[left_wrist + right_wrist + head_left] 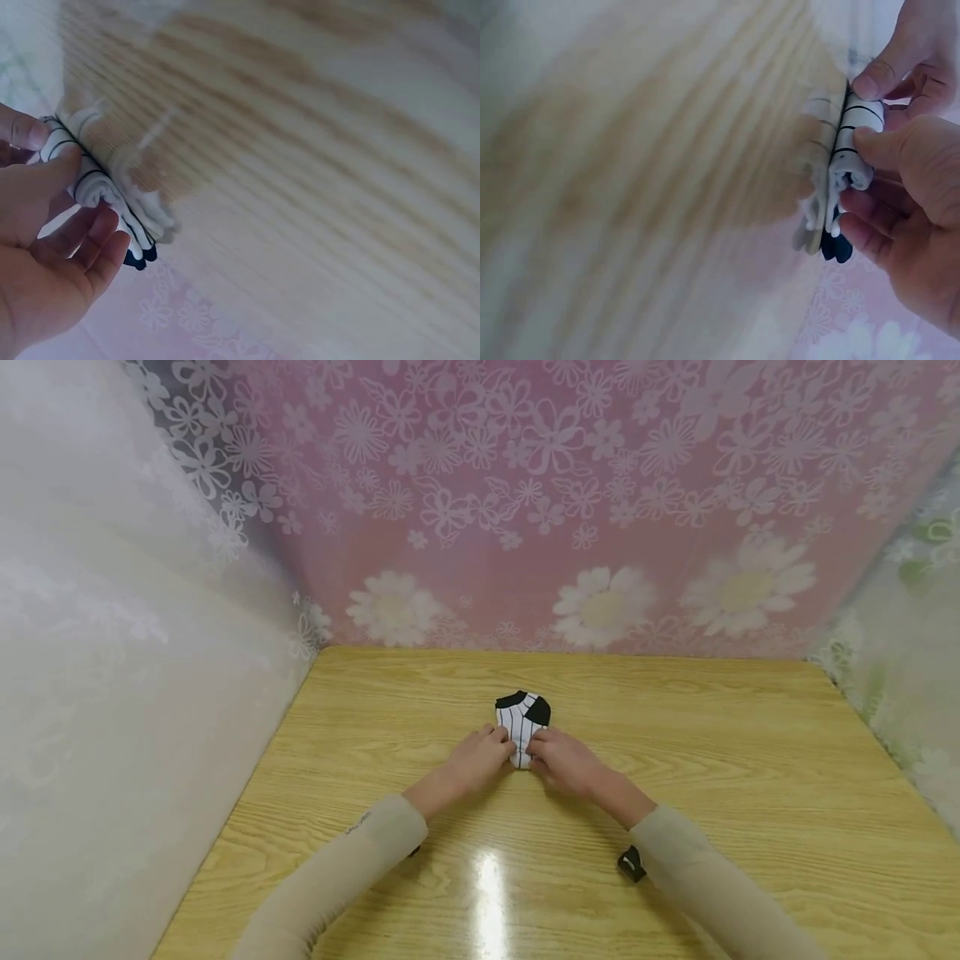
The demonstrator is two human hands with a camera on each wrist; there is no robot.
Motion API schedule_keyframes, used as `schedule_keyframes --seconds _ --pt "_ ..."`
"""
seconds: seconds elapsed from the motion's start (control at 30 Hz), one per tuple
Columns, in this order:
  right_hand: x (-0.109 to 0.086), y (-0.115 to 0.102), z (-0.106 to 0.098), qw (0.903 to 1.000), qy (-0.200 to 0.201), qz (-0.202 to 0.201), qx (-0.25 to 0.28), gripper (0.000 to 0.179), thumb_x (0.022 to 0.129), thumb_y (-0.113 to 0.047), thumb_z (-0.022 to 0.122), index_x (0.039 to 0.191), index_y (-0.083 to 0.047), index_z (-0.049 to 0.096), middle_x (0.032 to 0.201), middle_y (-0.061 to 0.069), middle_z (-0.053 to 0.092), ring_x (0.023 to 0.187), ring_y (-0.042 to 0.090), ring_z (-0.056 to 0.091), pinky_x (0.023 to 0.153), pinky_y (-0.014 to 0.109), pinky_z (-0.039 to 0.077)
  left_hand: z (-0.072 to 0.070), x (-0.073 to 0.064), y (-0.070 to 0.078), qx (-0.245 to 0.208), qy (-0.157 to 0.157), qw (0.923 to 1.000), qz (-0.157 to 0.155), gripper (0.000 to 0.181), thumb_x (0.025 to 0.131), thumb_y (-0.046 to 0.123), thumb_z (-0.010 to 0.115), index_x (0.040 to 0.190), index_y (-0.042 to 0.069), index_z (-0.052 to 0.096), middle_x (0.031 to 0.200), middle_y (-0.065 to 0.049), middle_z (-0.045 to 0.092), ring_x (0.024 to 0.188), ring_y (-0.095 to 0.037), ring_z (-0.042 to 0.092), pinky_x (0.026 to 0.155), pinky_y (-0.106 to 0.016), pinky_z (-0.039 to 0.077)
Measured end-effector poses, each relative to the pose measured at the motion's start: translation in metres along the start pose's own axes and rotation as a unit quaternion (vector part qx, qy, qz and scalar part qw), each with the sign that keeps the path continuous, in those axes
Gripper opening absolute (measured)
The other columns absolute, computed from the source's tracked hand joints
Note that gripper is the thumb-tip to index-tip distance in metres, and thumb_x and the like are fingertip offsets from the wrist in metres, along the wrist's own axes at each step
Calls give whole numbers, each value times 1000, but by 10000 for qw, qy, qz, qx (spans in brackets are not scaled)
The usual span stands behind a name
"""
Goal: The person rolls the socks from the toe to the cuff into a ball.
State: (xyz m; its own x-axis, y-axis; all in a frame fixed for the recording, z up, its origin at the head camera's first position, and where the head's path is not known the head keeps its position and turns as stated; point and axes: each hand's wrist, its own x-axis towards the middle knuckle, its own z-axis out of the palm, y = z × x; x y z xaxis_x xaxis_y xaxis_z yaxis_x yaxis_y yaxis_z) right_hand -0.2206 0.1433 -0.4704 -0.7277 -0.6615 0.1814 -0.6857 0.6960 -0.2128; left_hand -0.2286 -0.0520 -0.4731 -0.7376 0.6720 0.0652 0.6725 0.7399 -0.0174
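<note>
A pair of white socks (521,723) with thin black stripes and black heel and cuff lies on the wooden table. The end nearest the person is rolled up, and the roll shows in both wrist views. At the roll's left side my left hand (480,758) pinches it between thumb and fingers. My right hand (567,762) grips the opposite side the same way. In the left wrist view the striped sock roll (94,184) sits under the left thumb. From the right wrist, the sock roll (855,142) shows with both thumbs on it.
The wooden table (360,710) reflects a bright light near its front. Behind it stands a pink flowered backdrop (480,568), with a pale wall covering (150,652) on the left and another (900,635) on the right. A black strap (632,864) shows by the right sleeve.
</note>
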Motion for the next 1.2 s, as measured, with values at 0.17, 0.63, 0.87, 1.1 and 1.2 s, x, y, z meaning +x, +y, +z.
schedule_keyframes --seconds 0.17,0.63,0.87,1.1,1.2 --pt "-3 0 2 9995 270 -162 -76 17 85 -3 73 101 -3 69 100 8 62 94 25 59 83 39 52 -2 0 2 232 -169 9996 -38 22 101 27 59 113 13 71 109 -7 59 99 -22 54 82 -33 53" --pt "-1 -1 2 9997 115 139 144 14 87 -2 69 101 -1 72 99 9 66 95 26 62 84 41 53 -4 0 4 552 -118 9984 76 24 99 30 62 116 13 67 112 -3 60 101 -21 55 84 -33 52" --pt "-3 1 1 9994 308 3 -157 15 84 -4 72 99 -3 70 94 7 62 91 25 59 82 40 52 -5 4 5 622 -53 9980 106 18 99 24 61 110 12 71 109 -4 62 98 -21 55 81 -32 52" --pt "2 6 0 9974 -24 289 654 10 90 -1 66 97 -2 72 92 6 67 87 21 60 79 38 52 -6 5 -1 143 105 9998 80 24 96 29 68 112 12 64 106 -4 62 98 -20 58 82 -32 52" --pt "3 5 0 9959 -41 394 815 11 89 -2 68 98 -1 73 92 6 69 87 20 62 79 37 53 -5 4 -2 519 19 9983 272 22 97 29 65 112 13 65 109 -3 63 101 -20 58 82 -30 53"
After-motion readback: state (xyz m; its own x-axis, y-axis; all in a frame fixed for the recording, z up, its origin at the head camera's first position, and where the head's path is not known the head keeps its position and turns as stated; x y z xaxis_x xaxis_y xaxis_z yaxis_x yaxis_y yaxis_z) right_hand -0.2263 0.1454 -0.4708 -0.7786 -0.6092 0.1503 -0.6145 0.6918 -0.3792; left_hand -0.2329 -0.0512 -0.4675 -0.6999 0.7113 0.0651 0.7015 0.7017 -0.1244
